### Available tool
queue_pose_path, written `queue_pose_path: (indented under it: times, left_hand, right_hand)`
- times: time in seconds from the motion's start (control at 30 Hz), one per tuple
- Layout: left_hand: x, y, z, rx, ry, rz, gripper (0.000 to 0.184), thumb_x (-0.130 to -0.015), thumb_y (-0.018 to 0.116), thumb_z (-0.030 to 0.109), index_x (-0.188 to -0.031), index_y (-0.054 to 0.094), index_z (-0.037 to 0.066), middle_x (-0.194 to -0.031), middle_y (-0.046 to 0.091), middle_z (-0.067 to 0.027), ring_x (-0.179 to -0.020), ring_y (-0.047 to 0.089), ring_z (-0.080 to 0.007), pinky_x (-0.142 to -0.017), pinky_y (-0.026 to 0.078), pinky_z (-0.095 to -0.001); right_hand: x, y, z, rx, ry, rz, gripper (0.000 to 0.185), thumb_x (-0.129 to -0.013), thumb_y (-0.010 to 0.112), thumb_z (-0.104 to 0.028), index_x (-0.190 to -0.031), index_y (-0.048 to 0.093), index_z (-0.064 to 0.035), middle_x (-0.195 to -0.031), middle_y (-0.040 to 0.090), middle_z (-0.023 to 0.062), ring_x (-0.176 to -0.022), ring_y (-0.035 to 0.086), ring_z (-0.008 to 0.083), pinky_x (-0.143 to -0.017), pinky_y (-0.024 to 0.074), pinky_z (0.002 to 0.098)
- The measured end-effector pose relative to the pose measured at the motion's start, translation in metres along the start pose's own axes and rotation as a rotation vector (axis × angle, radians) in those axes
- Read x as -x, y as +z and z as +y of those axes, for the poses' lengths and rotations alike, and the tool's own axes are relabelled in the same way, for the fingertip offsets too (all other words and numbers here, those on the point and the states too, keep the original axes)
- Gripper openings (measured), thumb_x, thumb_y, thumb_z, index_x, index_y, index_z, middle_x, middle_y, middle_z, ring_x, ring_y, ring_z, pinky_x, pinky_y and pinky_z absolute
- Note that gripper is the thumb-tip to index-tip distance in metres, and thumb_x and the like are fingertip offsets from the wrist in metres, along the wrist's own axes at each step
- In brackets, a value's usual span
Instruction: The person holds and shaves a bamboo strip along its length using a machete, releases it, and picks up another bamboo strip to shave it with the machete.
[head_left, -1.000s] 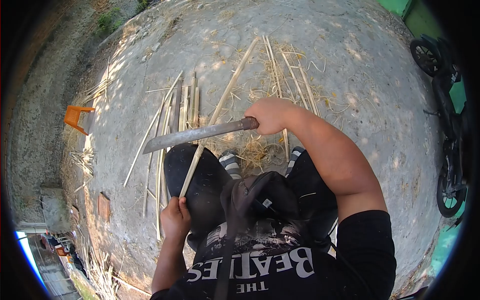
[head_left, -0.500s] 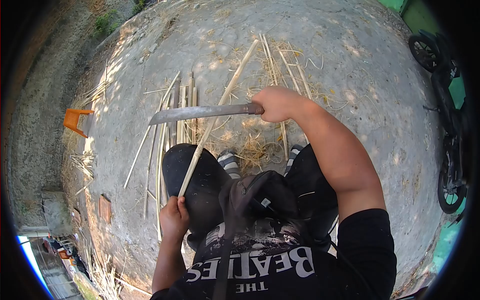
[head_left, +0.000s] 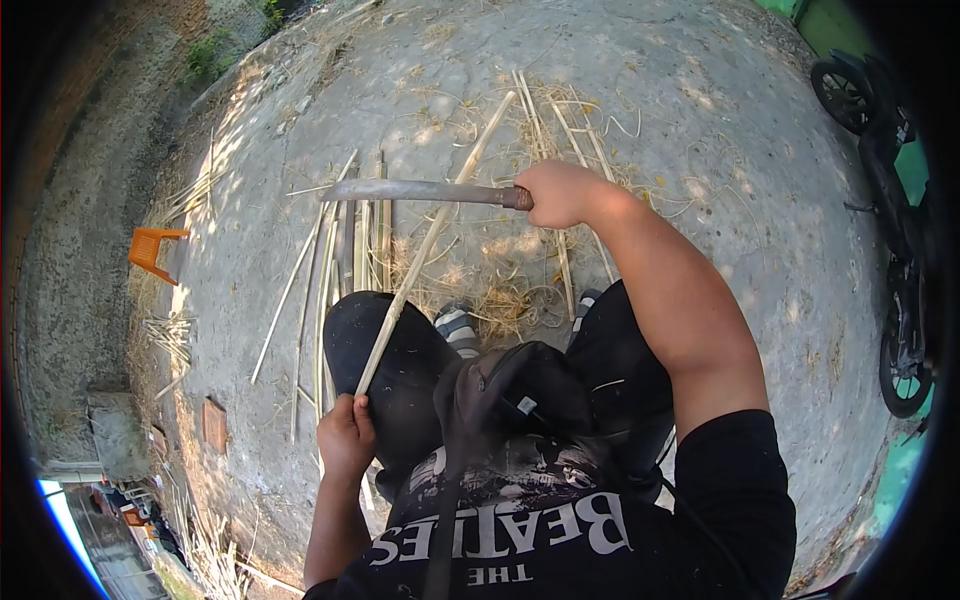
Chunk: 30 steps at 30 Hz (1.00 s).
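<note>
Gripping a large knife by its dark handle: right hand, closed, arm reaching forward. Blade long, grey, roughly level across the view, its tip toward the left; it passes across the upper part of a long pale strip, though whether the two touch is hard to tell from above.

Holding the near end of that strip: left hand, closed, thumb laid along it, beside the left knee. The strip slants over the knee, forward and to the right, far end beyond the blade.

Lying on the grey ground, left of the held strip: loose strips, mostly lengthwise, some partly under the blade in view. Ahead and to the right: further thin strips, near the right hand. Between the sandals: a tangle of curled shavings.

Resting in the lap: one dark bag.

Standing at the far left: one orange plastic stool; nearer, one reddish slab, flat on the ground. At the right edge: one black motorcycle.
</note>
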<state>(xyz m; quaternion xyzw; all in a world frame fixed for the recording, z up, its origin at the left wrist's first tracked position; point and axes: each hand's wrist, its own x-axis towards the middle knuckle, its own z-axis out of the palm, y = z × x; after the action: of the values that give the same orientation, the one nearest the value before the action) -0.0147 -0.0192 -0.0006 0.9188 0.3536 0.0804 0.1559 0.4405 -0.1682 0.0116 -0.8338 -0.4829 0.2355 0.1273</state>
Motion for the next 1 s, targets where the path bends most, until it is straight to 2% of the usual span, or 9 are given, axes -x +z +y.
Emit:
queue_pose_path:
  times: [0.17, 0.27, 0.3, 0.4, 0.6, 0.7, 0.8, 0.9, 1.0]
  left_hand:
    - [0.002, 0.003, -0.005, 0.051, -0.014, 0.003, 0.034, -0.106, 0.058, 0.027, -0.081, 0.057, 0.005, -0.065, 0.061, -0.0222, -0.061, 0.063, -0.0463, -0.053, 0.045, -0.0508]
    - [0.003, 0.005, -0.002, 0.031, -0.004, 0.024, 0.034, -0.106, 0.059, 0.026, -0.080, 0.056, 0.005, -0.064, 0.060, -0.0217, -0.060, 0.063, -0.0459, -0.052, 0.045, -0.0506]
    - [0.001, 0.004, -0.001, 0.008, 0.007, 0.034, 0.034, -0.106, 0.059, 0.026, -0.080, 0.056, 0.005, -0.064, 0.060, -0.0216, -0.060, 0.063, -0.0457, -0.052, 0.045, -0.0504]
    - [0.001, 0.002, -0.005, 0.005, 0.012, 0.019, 0.034, -0.106, 0.059, 0.026, -0.079, 0.056, 0.005, -0.063, 0.060, -0.0211, -0.059, 0.062, -0.0451, -0.052, 0.044, -0.0498]
    - [-0.002, -0.003, 0.000, 0.012, 0.004, -0.022, 0.035, -0.106, 0.059, 0.025, -0.078, 0.055, 0.004, -0.062, 0.058, -0.0211, -0.058, 0.061, -0.0449, -0.051, 0.043, -0.0496]
    - [-0.002, 0.000, -0.004, 0.037, 0.026, -0.004, 0.034, -0.106, 0.059, 0.024, -0.079, 0.055, 0.004, -0.062, 0.058, -0.0209, -0.058, 0.061, -0.0448, -0.051, 0.043, -0.0493]
    - [0.001, 0.000, -0.009, 0.073, -0.002, -0.028, 0.034, -0.106, 0.058, 0.025, -0.079, 0.055, 0.004, -0.062, 0.057, -0.0210, -0.058, 0.061, -0.0449, -0.051, 0.043, -0.0493]
    - [0.007, 0.009, -0.013, 0.097, -0.002, 0.056, 0.035, -0.106, 0.059, 0.025, -0.079, 0.055, 0.004, -0.062, 0.057, -0.0210, -0.058, 0.061, -0.0450, -0.051, 0.043, -0.0493]
    - [0.001, 0.006, -0.008, 0.045, 0.009, 0.039, 0.035, -0.106, 0.059, 0.025, -0.078, 0.055, 0.004, -0.062, 0.057, -0.0212, -0.058, 0.061, -0.0451, -0.052, 0.043, -0.0495]
  right_hand:
    - [-0.005, -0.005, 0.010, 0.064, -0.057, 0.025, 0.014, -0.079, 0.065, -0.011, -0.092, 0.071, -0.0101, -0.087, 0.071, 0.0149, -0.090, 0.071, 0.0357, -0.074, 0.0529, 0.0485]
    - [-0.018, -0.007, 0.043, -0.189, 0.190, 0.027, 0.014, -0.079, 0.065, -0.011, -0.093, 0.070, -0.0097, -0.090, 0.072, 0.0152, -0.089, 0.070, 0.0362, -0.075, 0.0526, 0.0490]
    - [-0.016, 0.000, 0.037, -0.149, 0.149, 0.127, 0.015, -0.080, 0.064, -0.011, -0.093, 0.070, -0.0084, -0.092, 0.073, 0.0155, -0.089, 0.070, 0.0368, -0.075, 0.0529, 0.0498]
    - [-0.013, 0.000, 0.025, -0.004, 0.202, 0.176, 0.016, -0.080, 0.064, -0.010, -0.094, 0.070, -0.0084, -0.093, 0.073, 0.0161, -0.091, 0.070, 0.0376, -0.077, 0.0537, 0.0495]
    - [-0.004, 0.001, 0.000, 0.048, -0.052, -0.015, 0.017, -0.077, 0.066, -0.011, -0.093, 0.072, -0.0122, -0.092, 0.073, 0.0128, -0.095, 0.071, 0.0368, -0.078, 0.0552, 0.0492]
    - [0.008, 0.001, -0.033, 0.172, -0.169, 0.023, 0.017, -0.075, 0.066, -0.010, -0.091, 0.072, -0.0126, -0.089, 0.073, 0.0118, -0.092, 0.071, 0.0357, -0.076, 0.0543, 0.0492]
    - [0.006, -0.003, -0.022, 0.151, -0.267, 0.094, 0.013, -0.072, 0.068, -0.012, -0.085, 0.069, -0.0116, -0.084, 0.071, 0.0130, -0.083, 0.069, 0.0387, -0.070, 0.0508, 0.0502]
    - [-0.011, -0.011, 0.029, 0.000, 0.055, 0.057, 0.013, -0.078, 0.066, -0.011, -0.090, 0.071, -0.0118, -0.087, 0.072, 0.0114, -0.089, 0.071, 0.0335, -0.075, 0.0543, 0.0481]
    - [-0.007, -0.009, 0.055, -0.099, 0.224, 0.099, 0.013, -0.082, 0.065, -0.013, -0.093, 0.072, -0.0106, -0.090, 0.073, 0.0125, -0.089, 0.071, 0.0335, -0.076, 0.0543, 0.0480]
